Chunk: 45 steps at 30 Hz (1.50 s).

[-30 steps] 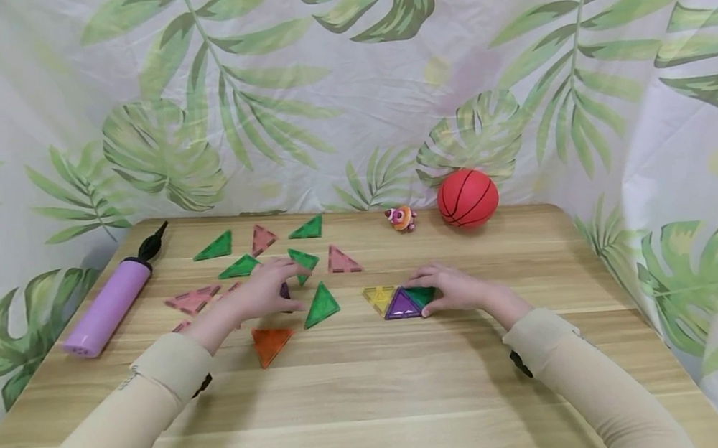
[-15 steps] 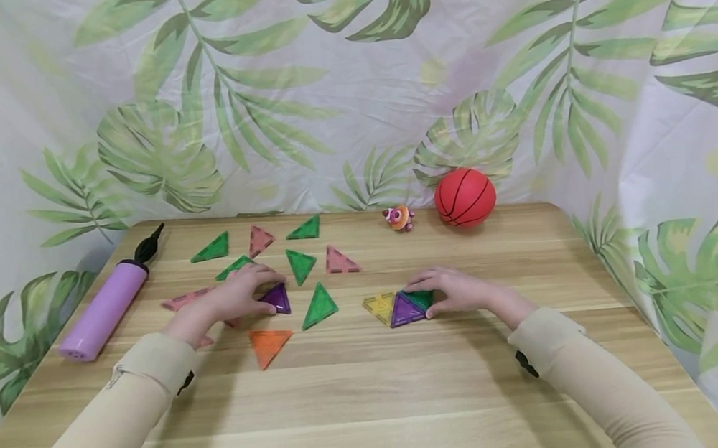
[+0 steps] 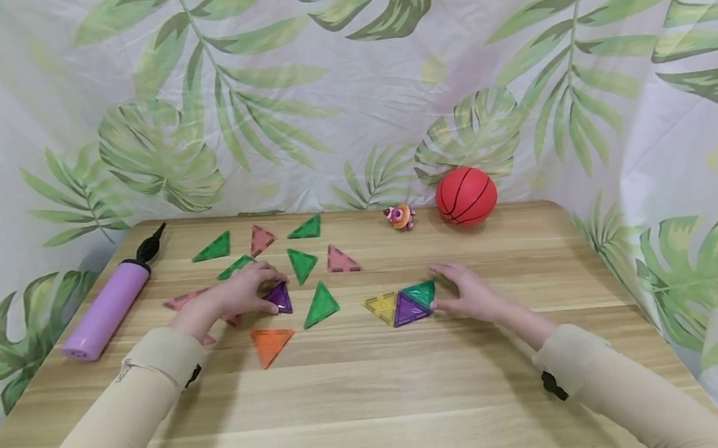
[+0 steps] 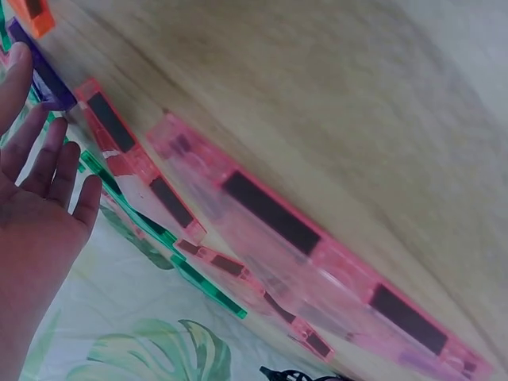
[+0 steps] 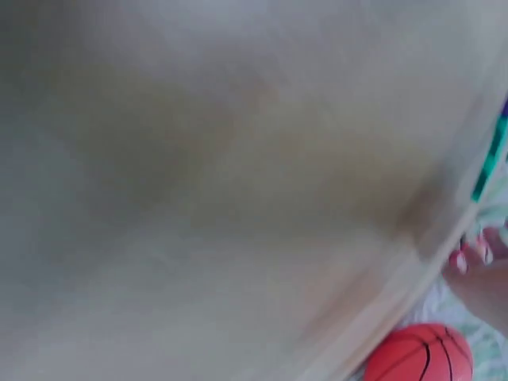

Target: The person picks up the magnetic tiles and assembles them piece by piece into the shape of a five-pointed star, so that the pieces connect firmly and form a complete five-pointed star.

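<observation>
Pump [image 3: 107, 307] L of tiles [image 3: 321, 305] — ball [image 3: 467, 196] back R

Red rubber-like ball with black basketball seams [image 3: 466, 196]: rests on the table, close to its far edge. Small pink, white and orange toy figure [image 3: 400, 217]: just left of the ball, apart from it. Lilac cylindrical hand pump with black tapered nozzle [image 3: 107, 309]: lies well left of the ball. Pale wood-grain table [image 3: 376, 402]: beneath the ball. White cloth printed with green leaves [image 3: 373, 100]: behind the ball.

purple tile [image 3: 282, 301] partly behind left fingers [image 3: 265, 271], sleeves [image 3: 114, 417] cropped below
</observation>
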{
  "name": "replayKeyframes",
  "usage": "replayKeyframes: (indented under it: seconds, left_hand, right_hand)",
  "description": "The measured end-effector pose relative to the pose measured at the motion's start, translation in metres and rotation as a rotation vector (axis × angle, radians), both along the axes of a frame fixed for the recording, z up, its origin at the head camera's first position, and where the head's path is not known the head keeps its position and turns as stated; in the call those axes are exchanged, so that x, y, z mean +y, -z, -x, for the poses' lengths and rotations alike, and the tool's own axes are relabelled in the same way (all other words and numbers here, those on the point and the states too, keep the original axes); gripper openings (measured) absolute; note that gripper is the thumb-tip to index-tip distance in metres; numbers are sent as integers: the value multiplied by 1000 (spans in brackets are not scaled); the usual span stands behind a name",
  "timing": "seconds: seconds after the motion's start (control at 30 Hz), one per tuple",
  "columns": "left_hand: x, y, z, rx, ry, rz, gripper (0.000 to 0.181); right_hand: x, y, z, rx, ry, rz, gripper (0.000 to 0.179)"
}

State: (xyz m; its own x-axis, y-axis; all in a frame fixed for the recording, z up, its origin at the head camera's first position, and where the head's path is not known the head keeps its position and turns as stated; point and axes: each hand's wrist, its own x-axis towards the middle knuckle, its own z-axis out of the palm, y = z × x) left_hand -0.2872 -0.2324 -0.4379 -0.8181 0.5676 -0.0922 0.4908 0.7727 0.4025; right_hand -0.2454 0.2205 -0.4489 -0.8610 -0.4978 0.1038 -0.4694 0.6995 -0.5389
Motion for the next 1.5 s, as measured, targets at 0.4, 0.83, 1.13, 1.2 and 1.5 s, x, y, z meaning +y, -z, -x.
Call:
replayKeyframes:
  seconds: [0.4,0.83,1.13,1.2,1.5]
  left_hand:
    - [1,2,5,-50,-34,-159,42]
    - [5,-3,12,-169,-143,-328,16]
    - [36,-33,16,-229,-173,-424,32]
    - [46,-40,17,-249,-192,-440,33]
    - [88,-62,26,-323,-249,-524,33]
  right_hand:
    - [-12,22,-23,-50,179,34,79]
    - [-16,31,-24,-3,177,28,73]
    - [-14,28,-24,-13,192,23,73]
    - [-14,28,-23,-11,196,21,73]
    - [-14,21,-23,20,212,18,72]
